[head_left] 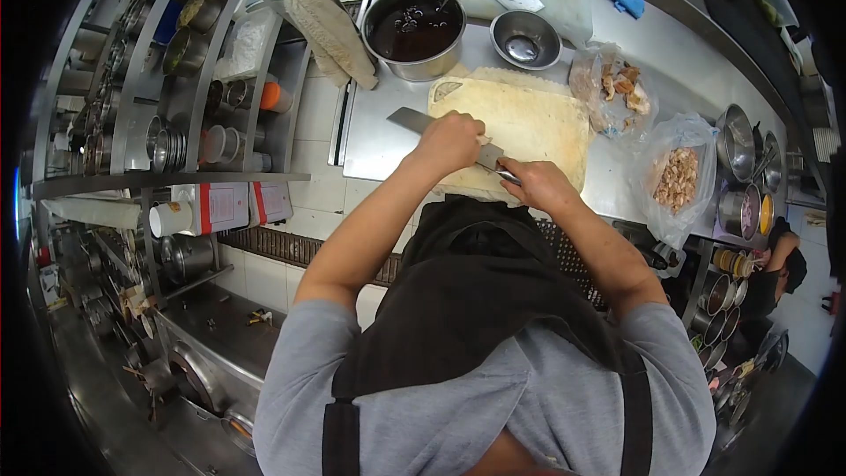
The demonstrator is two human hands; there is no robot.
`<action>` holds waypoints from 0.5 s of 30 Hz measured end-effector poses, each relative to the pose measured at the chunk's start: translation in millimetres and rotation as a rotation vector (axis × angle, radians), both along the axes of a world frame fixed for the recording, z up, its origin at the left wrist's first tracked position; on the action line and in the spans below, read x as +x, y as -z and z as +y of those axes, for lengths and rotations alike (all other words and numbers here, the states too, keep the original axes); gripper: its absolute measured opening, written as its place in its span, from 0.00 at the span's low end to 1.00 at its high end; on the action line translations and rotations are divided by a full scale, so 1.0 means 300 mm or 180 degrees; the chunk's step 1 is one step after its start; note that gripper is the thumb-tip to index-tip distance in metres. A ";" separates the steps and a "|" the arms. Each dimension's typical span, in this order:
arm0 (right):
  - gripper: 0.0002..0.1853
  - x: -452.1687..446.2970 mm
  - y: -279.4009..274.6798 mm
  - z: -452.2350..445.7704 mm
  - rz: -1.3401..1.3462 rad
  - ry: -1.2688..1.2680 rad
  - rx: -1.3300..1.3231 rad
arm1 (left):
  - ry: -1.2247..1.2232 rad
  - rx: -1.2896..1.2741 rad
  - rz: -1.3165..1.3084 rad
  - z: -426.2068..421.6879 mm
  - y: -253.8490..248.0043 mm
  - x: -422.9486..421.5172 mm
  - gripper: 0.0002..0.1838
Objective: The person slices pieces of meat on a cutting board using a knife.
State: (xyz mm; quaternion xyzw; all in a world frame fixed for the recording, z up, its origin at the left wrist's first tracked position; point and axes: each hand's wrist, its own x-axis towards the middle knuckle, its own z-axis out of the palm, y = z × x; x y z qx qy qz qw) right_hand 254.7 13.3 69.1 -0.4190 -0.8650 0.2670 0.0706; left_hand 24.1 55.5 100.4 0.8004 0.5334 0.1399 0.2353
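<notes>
Right hand (539,185) angled inward, clamped on silver metal cleaver (409,120), left hand (452,142) curled over it, grip unclear, yellowish rectangular board (529,119) beneath fingers

cleaver (408,119) | grey metal blade | held slantwise | tip past cutting board (538,119)'s left edge

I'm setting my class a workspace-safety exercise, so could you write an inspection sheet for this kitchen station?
Surface: metal counter, bearing a yellowish cutting board.
Job's things: cleaver, over the board; bag of chopped pieces, at the right.
Clutter: pot of dark liquid, metal bowl, blue item beyond the board.
Hands: right hand grips the cleaver's handle; left hand is at its blade, contact unclear.
Cables: nothing seen.
Surroundings: loaded shelves at left; another person at far right.
</notes>
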 end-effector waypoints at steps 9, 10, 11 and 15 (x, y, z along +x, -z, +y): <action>0.19 0.025 -0.086 -0.028 -0.0116 -0.0138 0.0171 | 0.0506 -0.0215 0.1005 0.208 0.103 0.041 0.11; 0.19 0.046 -0.088 -0.045 0.0009 -0.0062 0.0192 | 0.0285 0.0092 0.0717 0.216 0.087 0.037 0.11; 0.19 0.080 -0.080 -0.072 0.0009 -0.0028 0.0172 | 0.0321 0.0076 0.0717 0.218 0.071 0.027 0.11; 0.23 0.278 -0.027 -0.190 0.0261 0.0787 0.0140 | -0.0222 0.0700 -0.0565 0.209 -0.129 -0.033 0.11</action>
